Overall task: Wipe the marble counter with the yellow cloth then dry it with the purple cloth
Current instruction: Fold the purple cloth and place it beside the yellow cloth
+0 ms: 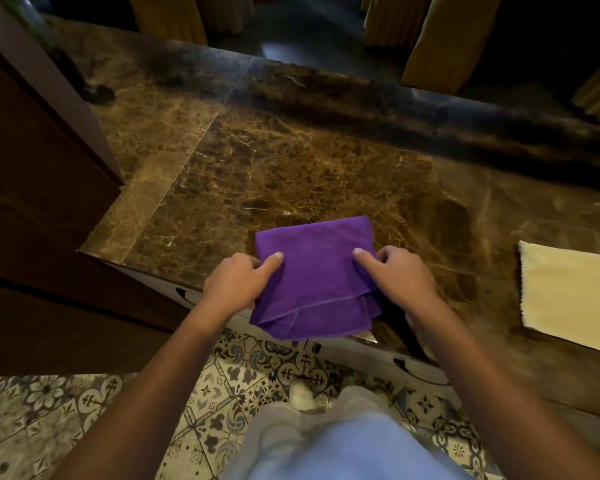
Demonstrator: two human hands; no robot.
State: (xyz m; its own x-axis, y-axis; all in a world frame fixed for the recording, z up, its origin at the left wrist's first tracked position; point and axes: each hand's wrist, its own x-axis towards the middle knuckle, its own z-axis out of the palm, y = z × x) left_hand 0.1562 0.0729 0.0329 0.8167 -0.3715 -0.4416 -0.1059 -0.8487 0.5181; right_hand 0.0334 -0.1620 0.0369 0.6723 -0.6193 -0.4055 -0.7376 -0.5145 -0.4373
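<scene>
A folded purple cloth (317, 278) lies at the near edge of the brown marble counter (291, 161), its lower end hanging past the edge. My left hand (239, 280) grips its left side, thumb on top. The cloth's right side is gripped the same way by my right hand (397, 275). A pale yellow cloth (568, 296) lies flat on the counter at the far right, apart from both hands.
A dark wooden cabinet (39, 202) stands against the counter's left end. Beyond the far edge of the counter hang yellow drapes (440, 39). Below me is a patterned tile floor (194, 393).
</scene>
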